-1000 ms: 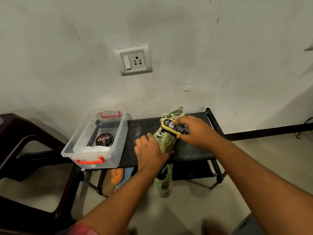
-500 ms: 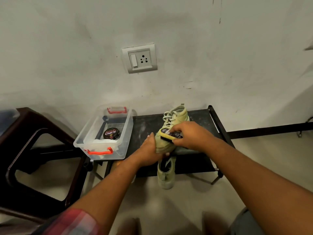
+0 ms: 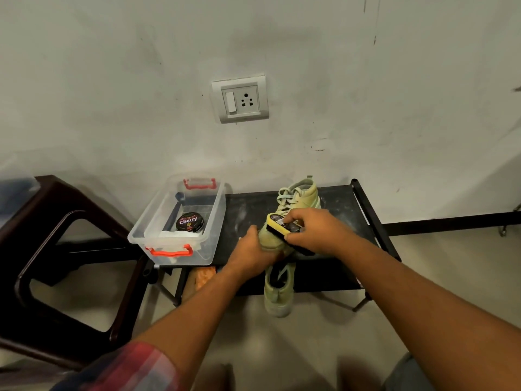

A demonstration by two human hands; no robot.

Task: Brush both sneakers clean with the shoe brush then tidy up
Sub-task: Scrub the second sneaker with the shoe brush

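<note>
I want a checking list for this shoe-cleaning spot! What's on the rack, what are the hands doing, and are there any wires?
Surface: black rack top, with dusty white smears.
Job's things: green sneaker on the rack top; second sneaker lower down, sticking out past the rack's front edge; yellow shoe brush on the upper sneaker.
Clutter: clear box with red handles, holding a Cherry polish tin and a white cloth; something orange under the rack.
Hands: left hand grips the sneaker's toe; right hand holds the brush.
Cables: nothing seen.
Surroundings: wall socket; dark chair at the left.
</note>
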